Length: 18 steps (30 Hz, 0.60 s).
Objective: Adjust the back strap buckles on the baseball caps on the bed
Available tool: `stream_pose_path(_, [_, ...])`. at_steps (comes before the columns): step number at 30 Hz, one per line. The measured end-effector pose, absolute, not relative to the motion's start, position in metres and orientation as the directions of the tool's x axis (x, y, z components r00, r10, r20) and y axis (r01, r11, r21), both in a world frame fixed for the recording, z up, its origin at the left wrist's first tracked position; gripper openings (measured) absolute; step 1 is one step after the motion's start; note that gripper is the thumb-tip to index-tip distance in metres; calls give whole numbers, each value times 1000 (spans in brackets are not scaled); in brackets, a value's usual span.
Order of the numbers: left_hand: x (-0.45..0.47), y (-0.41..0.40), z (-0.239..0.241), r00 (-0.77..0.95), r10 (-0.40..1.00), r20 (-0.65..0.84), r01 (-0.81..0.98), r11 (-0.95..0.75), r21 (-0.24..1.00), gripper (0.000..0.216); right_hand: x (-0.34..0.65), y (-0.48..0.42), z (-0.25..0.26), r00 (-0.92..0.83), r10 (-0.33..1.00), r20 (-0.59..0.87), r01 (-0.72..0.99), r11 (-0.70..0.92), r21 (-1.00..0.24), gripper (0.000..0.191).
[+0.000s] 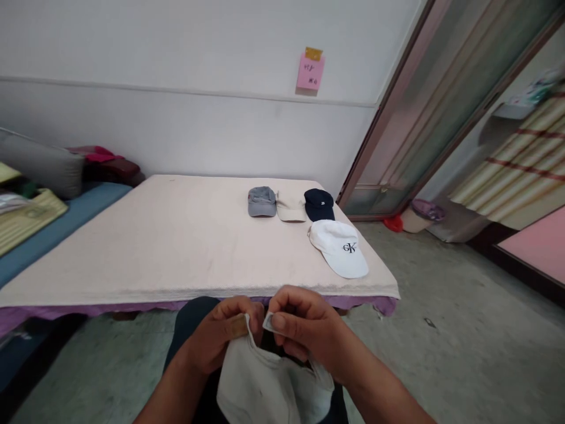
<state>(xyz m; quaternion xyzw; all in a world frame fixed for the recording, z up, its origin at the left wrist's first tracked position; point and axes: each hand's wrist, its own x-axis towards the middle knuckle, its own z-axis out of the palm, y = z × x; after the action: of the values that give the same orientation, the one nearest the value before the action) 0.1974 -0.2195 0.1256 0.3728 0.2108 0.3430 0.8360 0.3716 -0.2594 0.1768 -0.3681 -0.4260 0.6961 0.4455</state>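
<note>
A pale off-white cap (260, 383) hangs over my lap, its back opening turned upward. My left hand (223, 330) is closed, pinching the edge of that cap at one side of the opening. Between thumb and fingers, my right hand (309, 324) grips the end of the cap's strap (268, 321). A small gap separates the strap end from the left fingertips. The inside of the cap and some of my fingers are hidden.
On the cream-covered bed (176, 241) lie a grey cap (262, 202), a beige cap (291, 206), a navy cap (319, 204) and a white cap (339, 247). A grey cushion (48, 165) is at far left. A bin (417, 218) stands by the sliding door.
</note>
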Motion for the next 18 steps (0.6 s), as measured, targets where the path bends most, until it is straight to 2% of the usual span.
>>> stream_pose_path(4, [192, -208, 134, 712, 686, -148, -142, 347, 927, 12, 377, -264, 175, -298, 944, -144, -323, -242, -915, 20])
stream_pose_path(6, [192, -209, 136, 720, 670, -181, -12, 273, 962, 15, 377, -268, 172, -281, 949, -145, -332, -238, -913, 20])
stream_pose_path(8, [193, -214, 133, 707, 682, -187, 29, 236, 971, 18, 377, -272, 168, -270, 950, -158, -334, -246, -910, 20])
stream_pose_path(14, [194, -230, 115, 636, 758, -148, -203, 349, 915, 15, 375, -270, 159, -268, 947, -180, -294, -258, -920, 20])
stream_pose_path(18, [193, -231, 111, 661, 743, -109, -299, 394, 869, 12, 372, -265, 161, -236, 957, -171, -257, -231, -938, 17])
